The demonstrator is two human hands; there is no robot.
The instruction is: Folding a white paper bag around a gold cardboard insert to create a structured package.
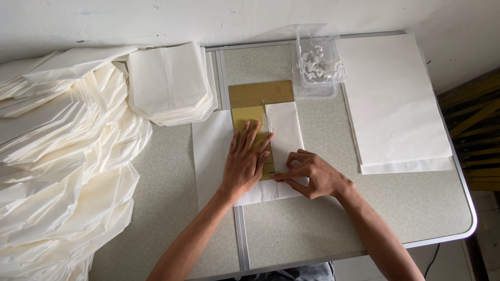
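My left hand (246, 161) lies flat, fingers spread, on a golden-brown cardboard template (249, 115) that sits on a white paper sheet (211, 151). The sheet's right flap (285, 127) is folded over the template. My right hand (310, 174) pinches the lower edge of that flap with thumb and forefinger, right beside my left hand. A darker brown board (260, 93) sticks out above the template.
A clear plastic tub (317, 65) with white paste stands at the back. A stack of flat white sheets (393, 99) lies right. Folded white bags (169, 83) are stacked back left, and a large pile of them (57, 166) fills the left side. The table's front edge (442, 237) is near.
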